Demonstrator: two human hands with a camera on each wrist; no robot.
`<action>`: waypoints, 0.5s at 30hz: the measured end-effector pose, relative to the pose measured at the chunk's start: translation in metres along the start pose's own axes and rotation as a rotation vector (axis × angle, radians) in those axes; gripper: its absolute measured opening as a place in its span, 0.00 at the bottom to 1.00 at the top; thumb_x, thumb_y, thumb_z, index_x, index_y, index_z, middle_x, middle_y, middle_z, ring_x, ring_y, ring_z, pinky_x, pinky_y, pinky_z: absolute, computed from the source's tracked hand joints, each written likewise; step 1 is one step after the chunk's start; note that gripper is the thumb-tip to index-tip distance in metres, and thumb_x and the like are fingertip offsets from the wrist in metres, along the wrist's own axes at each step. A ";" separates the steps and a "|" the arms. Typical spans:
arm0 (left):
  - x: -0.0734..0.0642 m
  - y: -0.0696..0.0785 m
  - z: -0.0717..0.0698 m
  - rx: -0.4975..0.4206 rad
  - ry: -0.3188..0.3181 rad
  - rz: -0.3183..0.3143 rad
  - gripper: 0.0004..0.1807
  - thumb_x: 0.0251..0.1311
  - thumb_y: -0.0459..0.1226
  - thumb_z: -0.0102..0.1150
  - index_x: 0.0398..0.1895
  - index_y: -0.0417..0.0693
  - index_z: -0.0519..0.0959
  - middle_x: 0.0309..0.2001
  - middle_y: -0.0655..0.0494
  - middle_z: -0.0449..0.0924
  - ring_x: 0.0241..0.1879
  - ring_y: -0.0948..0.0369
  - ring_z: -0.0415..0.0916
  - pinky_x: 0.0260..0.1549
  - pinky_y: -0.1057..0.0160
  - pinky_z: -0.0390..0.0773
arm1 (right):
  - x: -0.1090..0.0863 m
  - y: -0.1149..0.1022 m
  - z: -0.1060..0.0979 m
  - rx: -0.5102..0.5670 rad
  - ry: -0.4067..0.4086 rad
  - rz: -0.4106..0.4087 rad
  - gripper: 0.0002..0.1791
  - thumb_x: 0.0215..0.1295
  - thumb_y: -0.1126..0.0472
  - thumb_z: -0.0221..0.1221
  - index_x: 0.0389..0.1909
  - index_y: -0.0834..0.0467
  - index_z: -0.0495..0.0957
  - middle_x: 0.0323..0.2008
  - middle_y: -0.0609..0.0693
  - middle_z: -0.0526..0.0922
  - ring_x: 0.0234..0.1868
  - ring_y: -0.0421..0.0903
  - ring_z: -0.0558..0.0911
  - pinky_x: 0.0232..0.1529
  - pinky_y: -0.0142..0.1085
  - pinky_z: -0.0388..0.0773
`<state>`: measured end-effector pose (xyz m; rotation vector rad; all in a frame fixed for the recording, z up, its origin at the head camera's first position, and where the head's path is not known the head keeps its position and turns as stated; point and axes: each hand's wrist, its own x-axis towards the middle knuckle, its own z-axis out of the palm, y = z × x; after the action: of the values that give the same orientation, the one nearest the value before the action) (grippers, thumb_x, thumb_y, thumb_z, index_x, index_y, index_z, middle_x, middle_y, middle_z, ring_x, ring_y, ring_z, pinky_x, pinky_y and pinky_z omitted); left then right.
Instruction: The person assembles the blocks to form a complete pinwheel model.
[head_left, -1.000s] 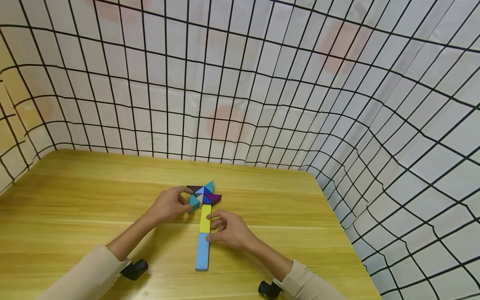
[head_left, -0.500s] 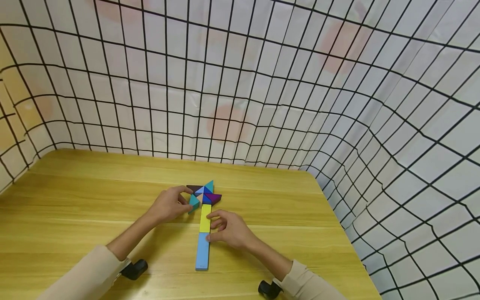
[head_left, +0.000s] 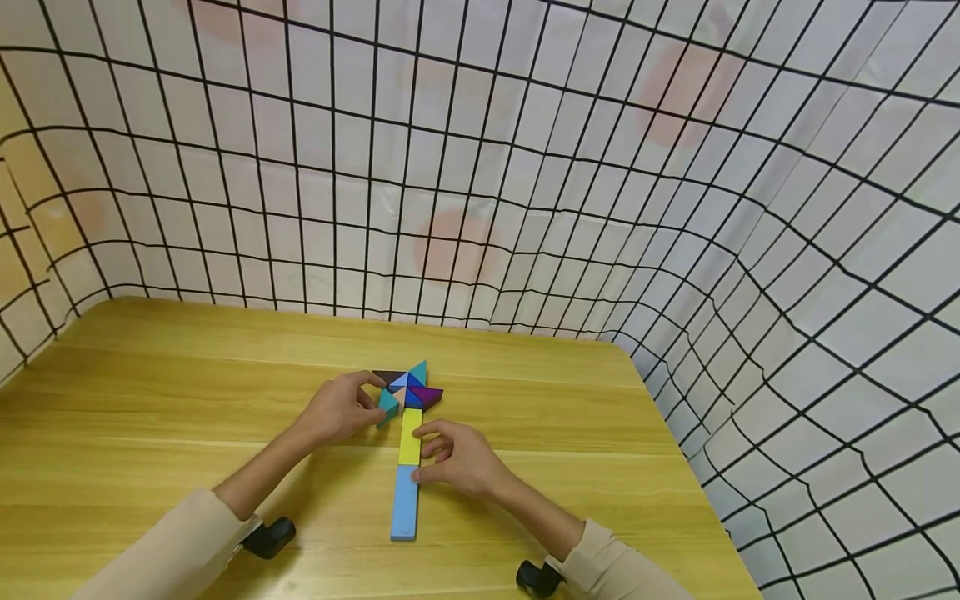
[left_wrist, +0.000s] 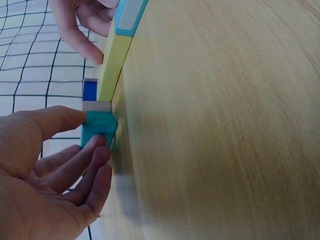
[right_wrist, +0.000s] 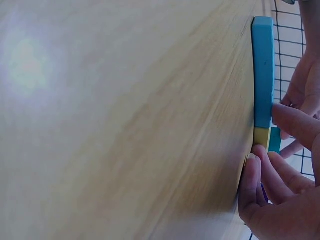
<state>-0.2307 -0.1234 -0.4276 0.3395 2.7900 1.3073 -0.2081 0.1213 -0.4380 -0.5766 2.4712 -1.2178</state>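
A pinwheel shape of small flat coloured blocks lies on the table. My left hand (head_left: 337,408) pinches the teal block (head_left: 388,406) at its left side between thumb and fingers, the index fingertip beside the dark brown block (head_left: 387,377). A yellow rectangular block (head_left: 410,437) runs down from the pinwheel, with a longer light blue block (head_left: 405,504) end to end below it. My right hand (head_left: 463,460) rests at their right side, fingers loosely bent. Its thumb touches the light blue block and its index fingertip the yellow one. A purple block (head_left: 431,397) points right.
The wood-grain table (head_left: 187,400) has rounded far corners. White sheeting with a black grid (head_left: 450,167) stands behind and to the right of it. Black wrist cameras hang under both sleeves (head_left: 180,542).
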 end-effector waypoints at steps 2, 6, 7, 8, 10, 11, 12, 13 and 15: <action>0.000 0.000 0.000 0.002 0.000 0.000 0.25 0.60 0.35 0.68 0.59 0.36 0.77 0.36 0.48 0.87 0.31 0.58 0.83 0.27 0.62 0.80 | 0.000 0.000 0.000 0.000 0.000 0.001 0.29 0.54 0.57 0.75 0.59 0.51 0.81 0.44 0.48 0.87 0.42 0.42 0.82 0.46 0.37 0.80; 0.000 0.000 0.000 0.006 0.004 0.001 0.25 0.60 0.35 0.68 0.59 0.36 0.77 0.36 0.48 0.87 0.31 0.58 0.83 0.28 0.62 0.80 | 0.001 0.000 0.000 0.003 0.001 0.005 0.28 0.55 0.57 0.75 0.58 0.51 0.81 0.44 0.47 0.87 0.43 0.43 0.82 0.47 0.37 0.80; 0.000 0.000 0.000 0.006 0.004 0.002 0.24 0.59 0.35 0.68 0.59 0.36 0.77 0.36 0.48 0.87 0.31 0.58 0.83 0.28 0.62 0.80 | 0.001 0.000 -0.001 0.003 0.001 0.003 0.28 0.55 0.57 0.75 0.58 0.51 0.81 0.44 0.48 0.87 0.43 0.43 0.82 0.46 0.37 0.80; 0.000 0.000 0.000 0.005 0.004 0.002 0.24 0.60 0.35 0.68 0.59 0.36 0.77 0.36 0.48 0.87 0.31 0.58 0.83 0.28 0.62 0.80 | 0.001 -0.001 -0.001 0.005 0.001 -0.001 0.28 0.55 0.58 0.75 0.58 0.52 0.81 0.44 0.48 0.88 0.43 0.43 0.82 0.46 0.37 0.80; 0.000 -0.001 0.000 0.003 0.003 0.002 0.24 0.60 0.35 0.68 0.59 0.36 0.77 0.36 0.48 0.87 0.31 0.58 0.83 0.27 0.62 0.79 | 0.000 -0.001 -0.001 0.006 0.001 -0.006 0.28 0.54 0.58 0.75 0.58 0.53 0.81 0.44 0.50 0.88 0.43 0.44 0.82 0.46 0.37 0.80; 0.000 -0.001 0.000 0.002 0.002 0.002 0.24 0.60 0.35 0.68 0.59 0.36 0.77 0.36 0.48 0.87 0.31 0.58 0.83 0.27 0.62 0.79 | 0.000 -0.001 -0.001 0.005 0.000 -0.009 0.28 0.54 0.58 0.75 0.58 0.53 0.81 0.44 0.50 0.88 0.43 0.44 0.82 0.45 0.37 0.80; 0.000 -0.001 0.000 0.001 0.000 0.001 0.24 0.60 0.35 0.68 0.59 0.36 0.77 0.36 0.48 0.87 0.31 0.58 0.83 0.27 0.62 0.80 | 0.000 -0.002 -0.001 0.005 -0.001 -0.011 0.28 0.54 0.59 0.76 0.58 0.54 0.81 0.44 0.50 0.88 0.42 0.45 0.82 0.45 0.37 0.80; 0.000 -0.001 0.000 0.000 -0.002 0.000 0.24 0.60 0.35 0.68 0.59 0.36 0.77 0.36 0.48 0.87 0.31 0.58 0.83 0.28 0.62 0.80 | 0.000 -0.002 -0.001 0.004 -0.001 -0.013 0.28 0.54 0.59 0.76 0.58 0.54 0.81 0.44 0.51 0.88 0.42 0.45 0.82 0.45 0.37 0.80; 0.000 -0.001 -0.001 -0.001 -0.003 -0.005 0.25 0.60 0.36 0.68 0.59 0.37 0.77 0.37 0.48 0.87 0.31 0.58 0.83 0.28 0.62 0.80 | 0.000 -0.002 -0.001 0.004 -0.001 -0.012 0.28 0.54 0.59 0.76 0.58 0.54 0.81 0.44 0.51 0.87 0.42 0.45 0.82 0.45 0.38 0.80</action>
<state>-0.2313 -0.1249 -0.4275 0.3349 2.7854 1.3065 -0.2079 0.1205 -0.4357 -0.5914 2.4676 -1.2257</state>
